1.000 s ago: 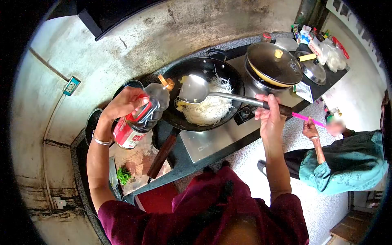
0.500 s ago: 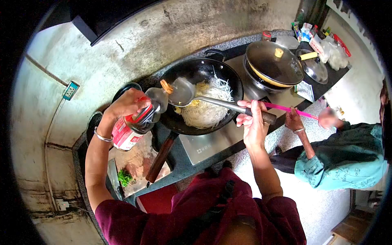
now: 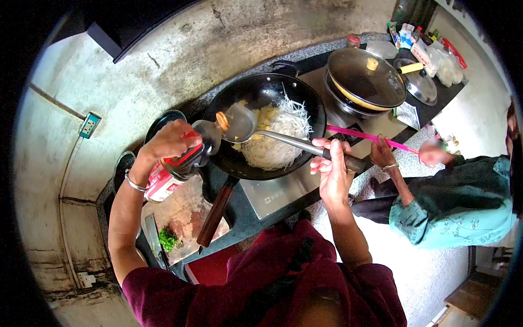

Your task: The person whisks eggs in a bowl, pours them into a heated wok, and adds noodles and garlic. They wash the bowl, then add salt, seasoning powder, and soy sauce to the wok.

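Note:
My left hand [image 3: 173,143] is closed round the red handle of a large bottle [image 3: 209,135] with dark liquid and a red-and-white label. The bottle lies tipped to the right, its orange mouth at the edge of a metal ladle [image 3: 239,124]. Whether liquid is flowing I cannot tell. My right hand [image 3: 335,173] grips the ladle's dark handle, with the bowl held over a black wok [image 3: 220,98]. White thin strands [image 3: 280,144] and yellow bits [image 3: 265,115] lie in the wok under the ladle.
Right of the wok stands a lidded pan [image 3: 366,79]. Another person [image 3: 457,201] at the right holds a long pink stick [image 3: 376,138] reaching the wok's edge. A cutting board [image 3: 188,212] with chopped greens [image 3: 168,238] and a knife [image 3: 153,240] lies below the bottle.
Bottle and ladle stay together above the wok, with only slight shifts. My right hand has moved a little down and left, and the pink stick has swung slightly left. The view has shifted a bit.

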Action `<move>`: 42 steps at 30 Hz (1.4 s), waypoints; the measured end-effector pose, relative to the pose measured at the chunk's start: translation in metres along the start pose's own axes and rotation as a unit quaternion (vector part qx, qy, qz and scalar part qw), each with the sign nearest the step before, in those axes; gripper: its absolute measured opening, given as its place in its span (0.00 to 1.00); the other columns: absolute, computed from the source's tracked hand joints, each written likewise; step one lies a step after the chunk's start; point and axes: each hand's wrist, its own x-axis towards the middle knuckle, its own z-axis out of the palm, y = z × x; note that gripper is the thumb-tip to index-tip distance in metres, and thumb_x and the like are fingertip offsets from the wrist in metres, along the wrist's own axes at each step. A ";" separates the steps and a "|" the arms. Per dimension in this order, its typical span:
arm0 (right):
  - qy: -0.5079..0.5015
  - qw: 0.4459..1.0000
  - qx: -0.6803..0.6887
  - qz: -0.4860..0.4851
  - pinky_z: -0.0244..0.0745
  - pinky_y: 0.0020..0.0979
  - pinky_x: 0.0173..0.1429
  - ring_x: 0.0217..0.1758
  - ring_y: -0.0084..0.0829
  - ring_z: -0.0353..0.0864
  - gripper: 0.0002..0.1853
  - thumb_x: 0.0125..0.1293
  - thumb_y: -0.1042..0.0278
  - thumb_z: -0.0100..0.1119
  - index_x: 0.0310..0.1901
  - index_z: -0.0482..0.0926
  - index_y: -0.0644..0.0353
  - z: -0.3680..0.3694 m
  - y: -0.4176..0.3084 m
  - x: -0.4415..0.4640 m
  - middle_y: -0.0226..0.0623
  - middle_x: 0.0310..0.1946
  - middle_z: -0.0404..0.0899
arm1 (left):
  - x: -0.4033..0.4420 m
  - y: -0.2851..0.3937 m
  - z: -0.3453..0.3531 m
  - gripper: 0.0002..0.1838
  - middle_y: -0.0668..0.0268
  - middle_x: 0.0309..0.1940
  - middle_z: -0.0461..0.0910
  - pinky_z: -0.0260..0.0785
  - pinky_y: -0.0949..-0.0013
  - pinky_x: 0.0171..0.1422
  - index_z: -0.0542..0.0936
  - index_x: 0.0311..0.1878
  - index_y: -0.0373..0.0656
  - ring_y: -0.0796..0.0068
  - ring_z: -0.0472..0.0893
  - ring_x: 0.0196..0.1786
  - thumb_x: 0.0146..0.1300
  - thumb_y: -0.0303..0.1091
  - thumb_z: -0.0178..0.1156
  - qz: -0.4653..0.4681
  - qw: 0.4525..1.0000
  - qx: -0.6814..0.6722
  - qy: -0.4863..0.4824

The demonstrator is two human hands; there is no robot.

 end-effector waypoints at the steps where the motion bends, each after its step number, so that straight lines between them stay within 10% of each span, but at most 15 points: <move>1: -0.003 1.000 0.003 -0.001 0.72 0.24 0.20 0.19 0.26 0.76 0.14 0.67 0.57 0.51 0.35 0.68 0.60 0.000 0.001 -0.001 0.43 0.36 0.79 | 0.002 0.001 0.000 0.17 0.56 0.15 0.74 0.68 0.64 0.27 0.77 0.27 0.33 0.66 0.77 0.19 0.57 0.41 0.58 -0.013 0.998 0.052 -0.015; 7: 0.003 1.000 0.009 -0.001 0.73 0.24 0.21 0.19 0.26 0.77 0.13 0.67 0.58 0.51 0.35 0.69 0.61 0.002 0.003 -0.008 0.44 0.36 0.79 | 0.003 0.008 -0.006 0.19 0.47 0.20 0.75 0.68 0.58 0.32 0.77 0.25 0.32 0.49 0.77 0.28 0.55 0.43 0.60 0.001 0.992 0.120 -0.036; 42: -0.014 1.000 0.001 -0.008 0.72 0.24 0.19 0.17 0.26 0.76 0.14 0.67 0.58 0.50 0.35 0.69 0.63 -0.003 -0.005 -0.018 0.47 0.36 0.79 | 0.004 0.011 0.005 0.17 0.48 0.27 0.78 0.71 0.58 0.43 0.80 0.29 0.36 0.50 0.80 0.36 0.52 0.44 0.61 -0.007 0.983 0.186 -0.007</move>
